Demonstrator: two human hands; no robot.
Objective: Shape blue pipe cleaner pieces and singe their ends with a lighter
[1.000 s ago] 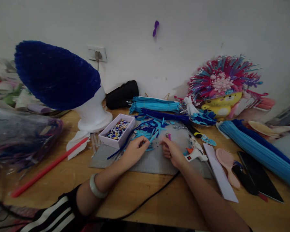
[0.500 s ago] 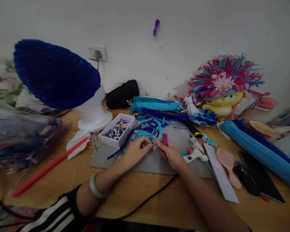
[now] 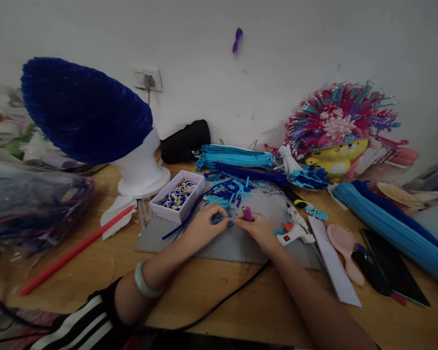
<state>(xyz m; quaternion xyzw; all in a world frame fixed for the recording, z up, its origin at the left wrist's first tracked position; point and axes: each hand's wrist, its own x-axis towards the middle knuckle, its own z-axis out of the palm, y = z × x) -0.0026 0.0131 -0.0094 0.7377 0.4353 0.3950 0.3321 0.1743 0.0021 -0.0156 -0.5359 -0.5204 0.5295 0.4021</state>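
Pale wall (image 3: 204, 43) rises behind your wooden table (image 3: 211, 304), well beyond your fingertips, and a grey mat (image 3: 219, 251) lies under both your hands. Your left hand (image 3: 206, 227) has its thumb and forefinger pressed together at the tips, on what looks like a small light-blue pipe-cleaner piece (image 3: 230, 221); it sits in the narrow gap between your two sets of fingertips, too small to make out fully. Your right hand (image 3: 259, 232) is closed around a purple lighter (image 3: 247, 214), whose top pokes up above your thumb.

Just past your left fingertips you have a scatter of blue pipe-cleaner cuttings (image 3: 237, 189). Left of those fingers is a lilac box (image 3: 164, 212) of mixed beads, and farther out that way a white mannequin head (image 3: 142, 167) wears a tall dark-blue headpiece (image 3: 87, 112). To the right of your right fingers lies a white glue gun (image 3: 295, 234), with a pink hairbrush (image 3: 341, 240) beyond it. Straight ahead of your fingers, past the cuttings, rests a turquoise pipe-cleaner bundle (image 3: 237, 156).
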